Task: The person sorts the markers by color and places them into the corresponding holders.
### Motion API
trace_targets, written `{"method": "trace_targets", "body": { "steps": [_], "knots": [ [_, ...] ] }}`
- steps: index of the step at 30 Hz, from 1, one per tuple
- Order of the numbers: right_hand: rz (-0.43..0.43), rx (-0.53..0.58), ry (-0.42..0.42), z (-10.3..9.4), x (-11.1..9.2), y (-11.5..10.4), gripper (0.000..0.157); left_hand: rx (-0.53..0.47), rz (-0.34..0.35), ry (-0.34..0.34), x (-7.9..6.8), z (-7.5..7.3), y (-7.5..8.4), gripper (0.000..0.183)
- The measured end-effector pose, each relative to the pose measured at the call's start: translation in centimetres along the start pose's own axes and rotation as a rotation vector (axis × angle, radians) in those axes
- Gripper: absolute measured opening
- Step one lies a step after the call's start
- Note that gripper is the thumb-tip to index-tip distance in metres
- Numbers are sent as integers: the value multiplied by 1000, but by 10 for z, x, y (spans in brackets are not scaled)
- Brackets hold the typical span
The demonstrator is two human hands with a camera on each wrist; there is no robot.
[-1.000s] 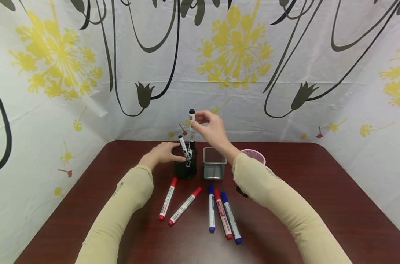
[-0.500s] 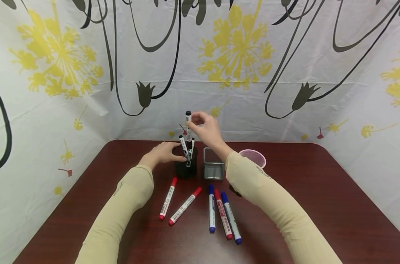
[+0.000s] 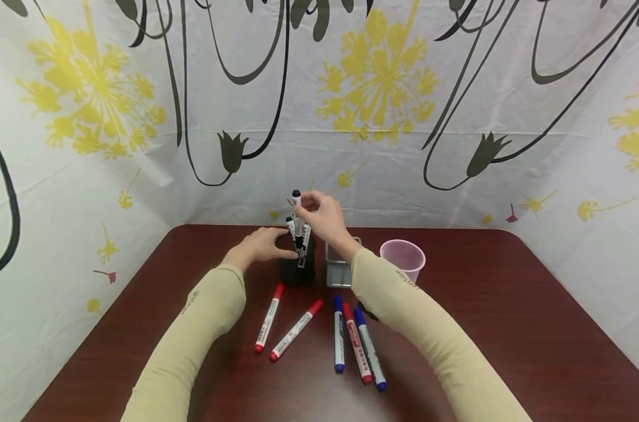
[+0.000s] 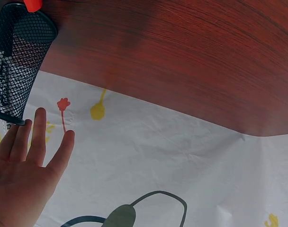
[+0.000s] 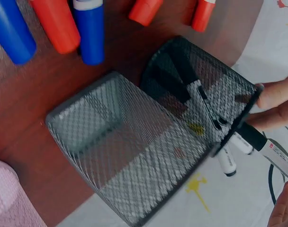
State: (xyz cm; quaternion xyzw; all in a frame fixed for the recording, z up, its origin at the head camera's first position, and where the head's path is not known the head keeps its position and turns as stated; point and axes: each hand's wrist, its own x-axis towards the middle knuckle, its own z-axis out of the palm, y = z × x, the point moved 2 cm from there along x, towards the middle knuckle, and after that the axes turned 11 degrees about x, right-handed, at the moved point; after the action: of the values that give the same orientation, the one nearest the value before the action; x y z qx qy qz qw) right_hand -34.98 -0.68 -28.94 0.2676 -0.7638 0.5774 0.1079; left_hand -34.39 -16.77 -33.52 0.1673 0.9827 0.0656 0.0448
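My right hand (image 3: 324,217) pinches a black-capped whiteboard marker (image 3: 296,198) upright near its top. Its lower black end dips into the mouth of the black mesh pen cup (image 3: 297,274), where several other black markers (image 5: 203,105) lean. At the right edge of the right wrist view, this hand's fingertips (image 5: 283,208) meet the white barrel. My left hand (image 3: 258,243) rests at the cup's rim, thumb towards the front. In the left wrist view its fingers (image 4: 38,135) are straight and spread, some tips right at the rim.
A silver mesh square holder (image 3: 339,274) stands right of the cup, partly behind the right forearm. Beyond it is a pink mesh basket (image 3: 403,256). Nearer lie two red markers (image 3: 269,319) and a group of blue and red markers (image 3: 357,346). A patterned cloth (image 3: 298,105) hangs behind the table.
My right hand has moved left and down, lowering the pinched marker into the pen cup. More of the pink basket shows as the forearm shifted left. The left hand has stayed at the rim.
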Motion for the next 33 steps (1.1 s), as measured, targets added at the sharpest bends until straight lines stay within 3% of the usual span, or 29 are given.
{"method": "trace_targets", "body": {
  "steps": [18,33],
  "knots": [
    [37,-59,-69,14,-20,21,21,4,7,5,0,1,0,75],
    [50,-76,-52,12,-26,28,20,-19,4,9,-2,-1,2,75]
  ]
}}
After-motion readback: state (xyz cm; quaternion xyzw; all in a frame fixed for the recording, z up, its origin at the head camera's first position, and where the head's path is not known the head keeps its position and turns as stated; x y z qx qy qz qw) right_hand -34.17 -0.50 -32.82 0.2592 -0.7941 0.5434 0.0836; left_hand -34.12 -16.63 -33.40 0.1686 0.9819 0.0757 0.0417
